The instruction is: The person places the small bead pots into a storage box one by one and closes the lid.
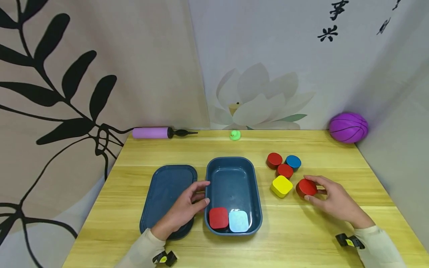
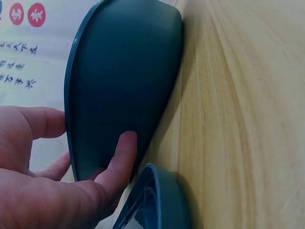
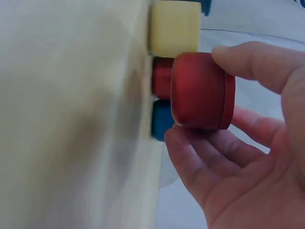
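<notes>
My right hand (image 1: 335,199) pinches a round red tin (image 3: 200,90) between thumb and fingers. It looks raised a little off the table, and a seam runs near one end. A square yellow tin (image 1: 281,186), two round red tins (image 1: 274,160) and a round blue tin (image 1: 293,162) stand just to its left. The fingertips of my left hand (image 1: 184,208) touch the left side of a dark blue box (image 1: 231,186), the thumb lying against its outer wall. Inside the box, at the near end, a square red tin (image 1: 218,218) and a square light blue tin (image 1: 238,221) sit side by side.
A dark blue lid (image 1: 167,193) lies left of the box, partly under my left hand. Along the back edge are a purple hand pump (image 1: 151,133), a green toy duck (image 1: 235,135) and a purple ball (image 1: 348,127). Printed cloth hangs behind the wooden table (image 1: 285,242).
</notes>
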Motion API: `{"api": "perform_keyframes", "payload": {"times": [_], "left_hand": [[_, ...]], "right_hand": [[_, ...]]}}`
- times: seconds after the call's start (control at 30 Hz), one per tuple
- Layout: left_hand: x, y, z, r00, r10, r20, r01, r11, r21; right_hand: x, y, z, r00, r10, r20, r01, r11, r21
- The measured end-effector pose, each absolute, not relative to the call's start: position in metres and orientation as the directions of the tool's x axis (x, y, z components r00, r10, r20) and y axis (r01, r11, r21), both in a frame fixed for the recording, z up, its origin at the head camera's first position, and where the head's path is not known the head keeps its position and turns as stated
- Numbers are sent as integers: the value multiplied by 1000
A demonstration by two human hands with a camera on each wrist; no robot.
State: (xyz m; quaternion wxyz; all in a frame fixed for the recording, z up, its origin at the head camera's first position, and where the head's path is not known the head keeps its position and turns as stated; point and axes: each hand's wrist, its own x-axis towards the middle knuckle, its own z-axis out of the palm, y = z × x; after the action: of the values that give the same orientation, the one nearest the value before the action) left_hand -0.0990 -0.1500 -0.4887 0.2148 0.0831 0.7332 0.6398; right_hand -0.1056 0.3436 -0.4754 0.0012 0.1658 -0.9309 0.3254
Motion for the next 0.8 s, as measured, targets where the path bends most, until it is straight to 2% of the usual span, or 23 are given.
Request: {"api": "perform_keyframes", "payload": {"times": [0.37,0.8], "left_hand": [[-98,-149,-489,-899,393,-195,-143,158,977],[-100,-149,-493,-893,408,-191,-156,118,981]], "right_hand": [[-118,321,-449,-900,-363,241,-434,706,-559],[-136,271,-437,-872,-444,206,-477,673,-566]]}}
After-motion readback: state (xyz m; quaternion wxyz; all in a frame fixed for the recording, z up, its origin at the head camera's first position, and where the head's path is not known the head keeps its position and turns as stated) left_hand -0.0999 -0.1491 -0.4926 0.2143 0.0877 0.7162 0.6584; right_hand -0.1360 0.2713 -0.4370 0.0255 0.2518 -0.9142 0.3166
